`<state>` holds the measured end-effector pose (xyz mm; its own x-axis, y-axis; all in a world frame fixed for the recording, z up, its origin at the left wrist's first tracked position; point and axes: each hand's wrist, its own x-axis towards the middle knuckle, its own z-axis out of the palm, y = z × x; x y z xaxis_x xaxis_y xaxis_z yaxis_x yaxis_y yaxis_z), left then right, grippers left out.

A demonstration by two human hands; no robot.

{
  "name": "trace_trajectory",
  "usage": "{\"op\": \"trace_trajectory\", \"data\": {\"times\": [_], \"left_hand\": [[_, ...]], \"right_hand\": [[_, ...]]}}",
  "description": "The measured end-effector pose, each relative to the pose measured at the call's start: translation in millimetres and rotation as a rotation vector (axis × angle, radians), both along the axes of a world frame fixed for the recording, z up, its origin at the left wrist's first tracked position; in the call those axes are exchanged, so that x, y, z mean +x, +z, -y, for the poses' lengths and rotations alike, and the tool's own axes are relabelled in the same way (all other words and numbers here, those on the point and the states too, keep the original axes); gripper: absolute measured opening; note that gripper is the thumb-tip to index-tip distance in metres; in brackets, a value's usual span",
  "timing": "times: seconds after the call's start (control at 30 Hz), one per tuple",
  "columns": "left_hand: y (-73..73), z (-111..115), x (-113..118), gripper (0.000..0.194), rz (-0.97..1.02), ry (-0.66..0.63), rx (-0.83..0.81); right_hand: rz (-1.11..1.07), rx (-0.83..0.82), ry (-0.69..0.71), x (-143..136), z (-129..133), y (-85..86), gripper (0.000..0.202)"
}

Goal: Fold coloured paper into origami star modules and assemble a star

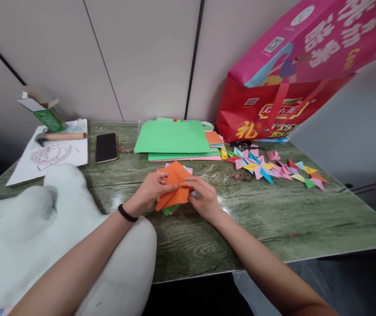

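Observation:
An orange sheet of origami paper (176,175), creased and partly folded, is held between both hands just over the table. My left hand (151,188) pinches its left side, the thumb pressing near the middle. From the right, my right hand (205,196) grips the sheet, fingers on top and the thumb at the lower edge. Beneath the orange sheet, corners of green paper (171,210) and pale lilac paper stick out. A black band circles my left wrist.
Folded paper pieces (273,169) lie at the right, before red and pink bags (273,105). Green paper sheets (173,137) are stacked behind my hands. A phone (106,148), hammer (61,136), beads (51,153) and green box (50,119) sit left. A white plush (66,228) fills the lower left.

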<state>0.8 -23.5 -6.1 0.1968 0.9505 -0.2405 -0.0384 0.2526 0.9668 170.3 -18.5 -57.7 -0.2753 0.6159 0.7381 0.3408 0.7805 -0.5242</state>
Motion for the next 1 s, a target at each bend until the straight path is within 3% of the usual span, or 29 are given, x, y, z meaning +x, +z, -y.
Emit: {"op": "trace_trajectory", "data": {"times": [0.47, 0.67, 0.87, 1.0], "left_hand": [[-2.7, 0.2, -2.3, 0.023, -0.051, 0.0, 0.055], [-1.2, 1.4, 2.1, 0.023, -0.011, -0.099, -0.028], [4.5, 3.0, 5.2, 0.014, -0.032, -0.212, -0.001], [5.7, 3.4, 6.3, 0.01, -0.035, -0.215, 0.044]], "right_hand": [[0.045, 0.063, -0.012, 1.1, 1.9, 6.0, 0.014], [-0.004, -0.08, -0.073, -3.4, 3.8, 7.0, 0.007], [-0.12, -0.181, -0.145, -6.7, 5.2, 2.4, 0.022], [-0.169, -0.19, -0.184, -7.4, 5.0, 1.3, 0.028]]}}
